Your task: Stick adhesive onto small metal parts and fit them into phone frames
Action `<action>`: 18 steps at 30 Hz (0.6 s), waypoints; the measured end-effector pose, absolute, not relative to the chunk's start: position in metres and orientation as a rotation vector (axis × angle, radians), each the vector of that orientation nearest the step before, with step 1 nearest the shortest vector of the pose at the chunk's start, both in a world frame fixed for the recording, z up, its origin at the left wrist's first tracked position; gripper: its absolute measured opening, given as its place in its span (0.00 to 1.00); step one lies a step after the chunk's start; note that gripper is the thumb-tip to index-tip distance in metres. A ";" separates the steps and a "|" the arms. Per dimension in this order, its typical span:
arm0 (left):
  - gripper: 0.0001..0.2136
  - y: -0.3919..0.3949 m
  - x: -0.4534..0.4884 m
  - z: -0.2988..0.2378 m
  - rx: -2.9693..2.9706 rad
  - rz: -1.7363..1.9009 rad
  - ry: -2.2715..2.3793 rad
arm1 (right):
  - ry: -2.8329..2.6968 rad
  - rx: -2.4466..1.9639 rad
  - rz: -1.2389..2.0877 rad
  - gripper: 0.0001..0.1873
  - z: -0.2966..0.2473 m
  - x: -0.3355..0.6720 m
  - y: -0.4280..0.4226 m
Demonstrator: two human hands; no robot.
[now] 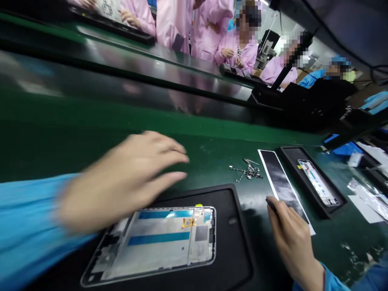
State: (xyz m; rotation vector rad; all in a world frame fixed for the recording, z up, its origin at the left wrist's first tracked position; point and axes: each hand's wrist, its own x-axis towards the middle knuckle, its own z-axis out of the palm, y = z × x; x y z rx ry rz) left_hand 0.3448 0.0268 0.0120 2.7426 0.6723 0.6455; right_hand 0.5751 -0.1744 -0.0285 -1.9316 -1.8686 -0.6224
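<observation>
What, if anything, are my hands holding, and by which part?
Your right hand holds a slim dark object, one end showing; the rest is hidden, so the exact grip can't be told. Your left hand, blurred, shows nothing held.

Electronics assembly workshop, factory type. Evidence: long green table (209, 155); flat device frame (160, 252) in black tray (232, 250) toward near edge; small metal parts (249, 173) loose, mid-table; second device frame (318, 184) in narrower tray (290, 155) toward right edge; row of pink-coated workers (173, 22) beyond far edge; blue-capped worker (340, 62) further right.
</observation>
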 end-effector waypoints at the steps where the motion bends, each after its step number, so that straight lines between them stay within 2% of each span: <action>1: 0.13 0.023 0.366 0.015 2.822 0.448 0.595 | -1.836 -1.951 -0.606 0.10 -0.029 0.580 -0.170; 3: 0.08 0.018 0.417 0.013 2.857 0.206 0.533 | -1.781 -1.973 -0.593 0.08 -0.028 0.587 -0.162; 8: 0.06 0.014 0.504 -0.010 2.850 0.090 0.555 | -1.656 -1.941 -0.559 0.09 -0.032 0.597 -0.152; 14: 0.05 0.016 0.496 -0.018 2.744 0.008 0.587 | -1.571 -1.891 -0.410 0.09 -0.043 0.598 -0.156; 18: 0.03 0.018 0.483 -0.014 2.594 0.078 0.613 | -1.471 -1.908 -0.179 0.09 -0.042 0.593 -0.150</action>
